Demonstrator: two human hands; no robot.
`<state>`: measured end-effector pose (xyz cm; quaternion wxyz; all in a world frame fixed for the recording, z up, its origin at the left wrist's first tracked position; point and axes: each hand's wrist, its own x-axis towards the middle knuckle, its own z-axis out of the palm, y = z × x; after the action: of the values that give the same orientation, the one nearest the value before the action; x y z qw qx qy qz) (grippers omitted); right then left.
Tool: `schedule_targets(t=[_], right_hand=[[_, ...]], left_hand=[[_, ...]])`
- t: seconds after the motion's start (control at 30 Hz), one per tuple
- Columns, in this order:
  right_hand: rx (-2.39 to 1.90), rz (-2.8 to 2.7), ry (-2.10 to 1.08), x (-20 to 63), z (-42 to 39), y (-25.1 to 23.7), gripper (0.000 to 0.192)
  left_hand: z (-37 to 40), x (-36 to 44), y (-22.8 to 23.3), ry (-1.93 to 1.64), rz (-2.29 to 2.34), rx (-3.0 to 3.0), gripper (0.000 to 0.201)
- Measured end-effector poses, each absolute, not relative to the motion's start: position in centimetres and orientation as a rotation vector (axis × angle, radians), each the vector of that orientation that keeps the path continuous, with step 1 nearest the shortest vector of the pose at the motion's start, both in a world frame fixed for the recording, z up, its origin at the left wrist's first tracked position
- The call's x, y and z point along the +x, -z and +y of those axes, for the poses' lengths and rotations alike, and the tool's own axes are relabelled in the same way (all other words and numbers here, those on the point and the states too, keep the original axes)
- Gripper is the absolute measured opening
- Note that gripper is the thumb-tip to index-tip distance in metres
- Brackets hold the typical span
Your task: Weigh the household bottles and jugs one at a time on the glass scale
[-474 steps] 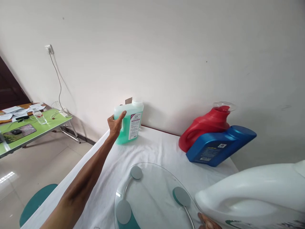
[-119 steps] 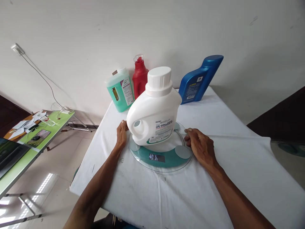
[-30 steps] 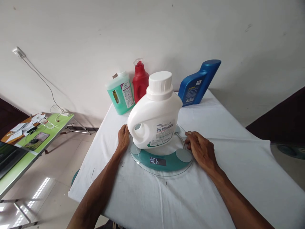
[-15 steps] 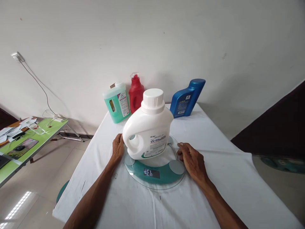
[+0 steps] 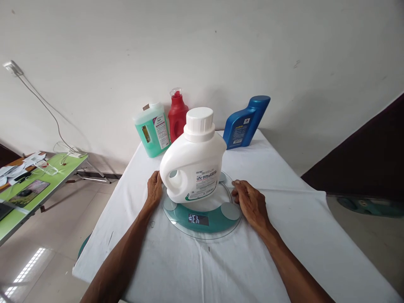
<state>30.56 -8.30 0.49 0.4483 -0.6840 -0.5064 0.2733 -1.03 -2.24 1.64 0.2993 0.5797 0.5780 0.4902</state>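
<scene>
A round glass scale (image 5: pixel 202 225) is steadied at its rim by the left hand (image 5: pixel 154 189) and the right hand (image 5: pixel 249 203), both laid flat with no grip closed on anything. A white detergent jug (image 5: pixel 193 162) stands upright at the scale's centre, the lit display (digits unclear) facing the wearer. A true reading is probably best had with pressure kept off the glass. The desk (image 5: pixel 284 210) is draped in white cloth; green (image 5: pixel 151 129), red (image 5: pixel 177 113) and blue (image 5: pixel 244 123) bottles are lined against the wall, a green side table (image 5: pixel 38 185) to the left.
</scene>
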Motion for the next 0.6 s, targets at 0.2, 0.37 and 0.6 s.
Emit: schedule_targets(t=[0.2, 0.37, 0.6], right_hand=[[-1.683, -1.256, -0.671, 30.6, -8.2, -0.2, 0.048], [-1.668, -1.257, -0.656, 30.7, -8.2, 0.1, 0.049], [-1.650, -1.278, -0.666, 30.8, -8.2, 0.2, 0.049]], left_hand=[[-2.4, -0.9, -1.9, -1.341, 1.514, 1.470, 0.034], [-2.8, -0.9, -2.5, -1.420, 1.494, 1.397, 0.045], [-3.1, -1.0, -2.6, -1.430, 1.508, 1.382, 0.054]])
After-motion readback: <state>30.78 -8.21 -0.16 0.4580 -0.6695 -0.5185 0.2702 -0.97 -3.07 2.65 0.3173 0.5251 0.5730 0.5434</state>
